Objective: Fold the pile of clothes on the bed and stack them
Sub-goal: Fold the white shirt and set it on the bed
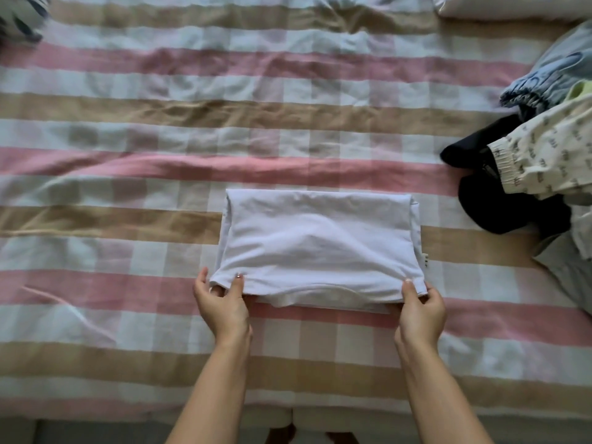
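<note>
A white T-shirt lies folded into a rectangle on the bed, near its front edge. My left hand pinches the shirt's near left corner, thumb on top and fingers underneath. My right hand pinches the near right corner the same way. The collar curve shows along the near edge between my hands. At the right edge of the bed sits the unfolded pile of clothes: a cream printed garment, a black piece and a light blue one.
The bed carries a pink, tan and white checked cover. A pillow lies at the far right corner. A dark patterned item shows at the far left corner. The floor runs below the bed's front edge.
</note>
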A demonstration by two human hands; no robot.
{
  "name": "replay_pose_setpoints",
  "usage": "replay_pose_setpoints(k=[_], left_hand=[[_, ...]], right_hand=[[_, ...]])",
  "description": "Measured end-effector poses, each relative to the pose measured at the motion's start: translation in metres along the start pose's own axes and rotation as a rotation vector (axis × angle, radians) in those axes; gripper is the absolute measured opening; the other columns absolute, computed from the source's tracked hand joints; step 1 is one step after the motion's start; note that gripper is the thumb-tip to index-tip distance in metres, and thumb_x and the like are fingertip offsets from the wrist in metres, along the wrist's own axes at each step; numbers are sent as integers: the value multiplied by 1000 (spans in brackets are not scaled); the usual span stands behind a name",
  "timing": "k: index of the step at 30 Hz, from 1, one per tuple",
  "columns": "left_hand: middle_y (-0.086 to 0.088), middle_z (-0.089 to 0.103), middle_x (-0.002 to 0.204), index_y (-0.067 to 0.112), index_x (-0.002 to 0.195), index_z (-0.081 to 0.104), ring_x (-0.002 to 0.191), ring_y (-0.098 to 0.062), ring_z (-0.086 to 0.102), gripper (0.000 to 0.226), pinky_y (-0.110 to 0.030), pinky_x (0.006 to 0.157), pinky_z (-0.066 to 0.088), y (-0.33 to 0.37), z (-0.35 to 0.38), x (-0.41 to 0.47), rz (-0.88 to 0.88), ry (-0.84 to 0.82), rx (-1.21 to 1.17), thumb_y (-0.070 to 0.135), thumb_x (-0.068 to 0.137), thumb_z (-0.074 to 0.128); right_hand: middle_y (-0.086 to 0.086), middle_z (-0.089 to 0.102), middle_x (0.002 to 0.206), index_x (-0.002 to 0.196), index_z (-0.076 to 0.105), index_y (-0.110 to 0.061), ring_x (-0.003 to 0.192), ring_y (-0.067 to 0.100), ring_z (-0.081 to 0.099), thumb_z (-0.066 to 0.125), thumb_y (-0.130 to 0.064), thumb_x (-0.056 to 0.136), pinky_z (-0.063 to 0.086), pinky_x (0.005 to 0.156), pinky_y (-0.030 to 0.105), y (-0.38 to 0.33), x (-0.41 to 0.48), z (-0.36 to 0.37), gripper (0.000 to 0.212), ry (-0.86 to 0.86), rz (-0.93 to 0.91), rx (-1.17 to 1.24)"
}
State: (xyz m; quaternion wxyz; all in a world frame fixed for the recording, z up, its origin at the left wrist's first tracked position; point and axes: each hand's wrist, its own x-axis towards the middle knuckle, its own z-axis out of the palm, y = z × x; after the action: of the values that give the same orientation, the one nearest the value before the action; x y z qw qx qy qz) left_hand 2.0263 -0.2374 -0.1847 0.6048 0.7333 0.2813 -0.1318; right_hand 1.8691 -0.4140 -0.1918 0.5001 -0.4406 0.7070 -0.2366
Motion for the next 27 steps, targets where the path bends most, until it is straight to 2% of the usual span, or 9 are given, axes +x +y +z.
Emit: replay_pose_setpoints(k=[6, 9, 11, 13, 16, 18, 21, 24, 27], left_hand=[[-16, 50, 130, 10, 134, 42, 120, -31, 48, 54, -40, 101, 40, -11, -13, 6, 117, 19, 359, -1, 84, 60], [-31, 46, 124, -3, 131, 43, 118, -37, 38, 53, -38, 97, 31, -4, -5, 2, 581, 123, 609, -10, 80, 55], [-25, 55, 122, -3, 122, 55, 119, -30, 43, 47, -35, 99, 30, -5, 10, -6, 1024, -123, 740, -14, 76, 51], [-15, 54, 131, 6, 124, 57, 127, -28, 45, 46, -38, 103, 28, -8, 32, -13, 1209, -462, 917, -4, 81, 46], [-2, 26, 151, 21, 142, 31, 139, -30, 24, 54, -38, 112, 7, -11, 56, -5, 1150, -708, 1281, 36, 91, 23], [6, -7, 153, 35, 142, -1, 143, -25, -6, 59, -37, 113, -12, -18, 62, 14, 1097, -759, 1439, 55, 87, 5], [5, -2, 154, 36, 143, 2, 141, -15, -19, 59, -42, 113, -6, -23, 61, 25, 1132, -778, 1443, 59, 89, 9], [2, 13, 156, 25, 147, 15, 143, -11, -4, 59, -44, 110, 8, -24, 60, 17, 1310, -790, 1447, 52, 95, 10], [0, 46, 141, 21, 130, 52, 131, -21, 42, 53, -43, 104, 19, -17, 70, 5, 1400, -730, 1379, 46, 90, 29]], right_hand=[[17, 61, 103, 110, 57, 1, 95, 31, 58, 57, -12, 90, 43, 76, 31, 10, -3, -6, 24, 6, -11, -151], [20, 55, 109, 115, 54, -2, 102, 35, 52, 58, -4, 85, 40, 85, 36, 5, -5, -8, 30, 99, -226, -296], [23, 56, 109, 112, 57, 1, 106, 31, 45, 51, -6, 84, 35, 92, 37, 0, -15, 2, 30, 75, -641, -458], [21, 56, 123, 117, 60, -2, 120, 25, 39, 43, -14, 84, 30, 99, 36, 0, -23, 23, 39, -158, -922, -647], [10, 36, 147, 136, 44, -14, 139, 23, 24, 47, -28, 89, 21, 111, 43, 7, -21, 55, 49, -454, -1030, -955], [7, 39, 145, 136, 45, -16, 134, 27, 35, 44, -38, 89, 30, 106, 49, 10, -13, 64, 52, -485, -1064, -1117], [6, 50, 137, 130, 53, -16, 132, 17, 41, 31, -44, 85, 31, 104, 42, 13, -8, 64, 57, -456, -1073, -1209], [8, 41, 142, 137, 38, -15, 143, 8, -7, 14, -48, 95, 7, 109, 40, 17, -7, 58, 58, -381, -1082, -1164], [13, 48, 137, 129, 52, -10, 142, 12, 7, 15, -45, 97, 12, 107, 42, 10, -1, 43, 61, -288, -1045, -1035]])
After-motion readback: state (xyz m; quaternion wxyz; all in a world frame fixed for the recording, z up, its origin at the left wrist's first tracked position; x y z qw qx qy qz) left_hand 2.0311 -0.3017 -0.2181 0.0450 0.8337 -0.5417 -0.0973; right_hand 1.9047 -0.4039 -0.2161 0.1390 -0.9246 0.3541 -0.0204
